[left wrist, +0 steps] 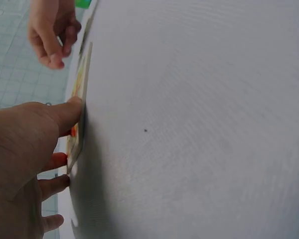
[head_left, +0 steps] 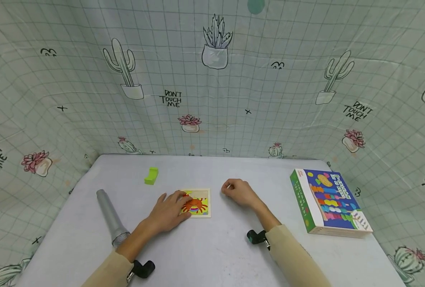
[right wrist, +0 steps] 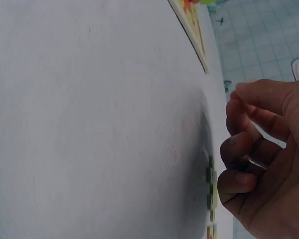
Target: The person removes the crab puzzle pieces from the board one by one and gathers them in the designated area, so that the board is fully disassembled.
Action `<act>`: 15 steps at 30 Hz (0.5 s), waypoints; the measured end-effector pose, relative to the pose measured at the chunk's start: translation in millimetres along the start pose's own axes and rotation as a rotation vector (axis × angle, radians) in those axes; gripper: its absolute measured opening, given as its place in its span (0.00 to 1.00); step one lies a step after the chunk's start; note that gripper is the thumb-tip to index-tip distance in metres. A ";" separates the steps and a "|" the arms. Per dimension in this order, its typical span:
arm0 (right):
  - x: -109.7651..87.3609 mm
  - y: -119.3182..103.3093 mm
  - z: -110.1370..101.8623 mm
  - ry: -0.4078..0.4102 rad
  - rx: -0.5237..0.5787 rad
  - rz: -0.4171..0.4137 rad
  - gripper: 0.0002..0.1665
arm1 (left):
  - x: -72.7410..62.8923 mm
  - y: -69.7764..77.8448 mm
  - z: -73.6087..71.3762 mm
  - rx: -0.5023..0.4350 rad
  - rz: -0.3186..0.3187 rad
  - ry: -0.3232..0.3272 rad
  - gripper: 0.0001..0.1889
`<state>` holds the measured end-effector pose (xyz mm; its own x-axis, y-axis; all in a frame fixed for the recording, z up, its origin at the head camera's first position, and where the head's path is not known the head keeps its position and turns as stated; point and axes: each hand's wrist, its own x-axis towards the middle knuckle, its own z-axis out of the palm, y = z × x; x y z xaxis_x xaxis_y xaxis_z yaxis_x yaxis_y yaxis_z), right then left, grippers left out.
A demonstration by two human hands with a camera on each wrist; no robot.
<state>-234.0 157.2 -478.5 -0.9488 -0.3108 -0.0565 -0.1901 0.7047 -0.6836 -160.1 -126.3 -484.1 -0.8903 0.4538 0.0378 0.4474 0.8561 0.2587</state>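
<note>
A small square wooden picture puzzle (head_left: 204, 203) with an orange crab lies mid-table. My left hand (head_left: 167, 211) rests over its left side, index finger across the crab and thumb along the near edge. The left wrist view shows the thumb (left wrist: 72, 107) against the puzzle's edge, with the other fingers spread at its left end. To the right of the puzzle, apart from it, my right hand (head_left: 239, 192) hovers low over the table. Its thumb (right wrist: 261, 94) meets the index fingertip and the other fingers curl inward; nothing shows between them.
A green S-shaped block (head_left: 151, 175) lies behind and left of the puzzle. Left of my left forearm is a grey tapered tube (head_left: 110, 215) with a mesh-like end. A colourful bead-game box (head_left: 330, 201) lies at the right table edge. Patterned cloth (head_left: 248, 91) hangs behind.
</note>
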 end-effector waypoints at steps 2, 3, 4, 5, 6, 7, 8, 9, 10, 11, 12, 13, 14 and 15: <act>2.7 -7.0 9.0 -0.031 -0.009 -0.037 0.07 | -2.0 0.3 -1.9 0.005 -0.007 -0.015 0.28; 3.9 -10.3 13.1 -0.046 -0.013 -0.051 0.07 | -3.0 0.2 -2.8 0.005 -0.006 -0.022 0.28; 4.7 -14.1 16.8 -0.058 -0.015 -0.063 0.07 | -4.0 0.2 -3.9 0.004 -0.004 -0.033 0.28; 5.6 -17.4 20.3 -0.070 -0.018 -0.071 0.07 | -4.9 0.0 -5.0 -0.001 0.001 -0.040 0.28; 6.6 -20.4 23.7 -0.079 -0.023 -0.078 0.07 | -5.8 -0.2 -6.1 -0.007 0.004 -0.050 0.28; 7.5 -23.3 27.1 -0.088 -0.026 -0.087 0.07 | -6.6 -0.6 -6.8 -0.008 0.006 -0.059 0.28; 8.1 -26.2 30.3 -0.100 -0.027 -0.095 0.07 | -7.4 -1.2 -7.3 -0.011 0.007 -0.068 0.28; 8.9 -29.2 33.4 -0.113 -0.026 -0.106 0.08 | -8.1 -1.7 -7.7 -0.011 0.006 -0.074 0.28; 9.6 -32.4 36.2 -0.125 -0.027 -0.112 0.08 | -8.7 -2.3 -7.8 -0.014 0.004 -0.081 0.28; 10.4 -35.2 39.0 -0.136 -0.030 -0.119 0.08 | -9.2 -3.0 -7.8 -0.015 0.001 -0.083 0.28; 11.2 -37.9 41.7 -0.146 -0.030 -0.124 0.09 | -9.5 -3.6 -7.8 -0.012 -0.005 -0.086 0.28; 12.0 -40.9 43.9 -0.155 -0.031 -0.126 0.09 | -9.6 -4.3 -7.6 -0.009 -0.009 -0.084 0.27; 12.7 -43.9 45.8 -0.160 -0.037 -0.128 0.10 | -9.5 -4.7 -7.8 -0.011 -0.011 -0.082 0.27; 13.4 -46.8 47.5 -0.162 -0.048 -0.128 0.11 | -9.2 -5.2 -7.7 -0.008 -0.014 -0.080 0.27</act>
<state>-225.8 89.7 -481.8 -0.8636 -0.4960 -0.0904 -0.3224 0.6812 -0.6573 -154.9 -136.9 -478.4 -0.8868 0.4602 -0.0426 0.4338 0.8607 0.2664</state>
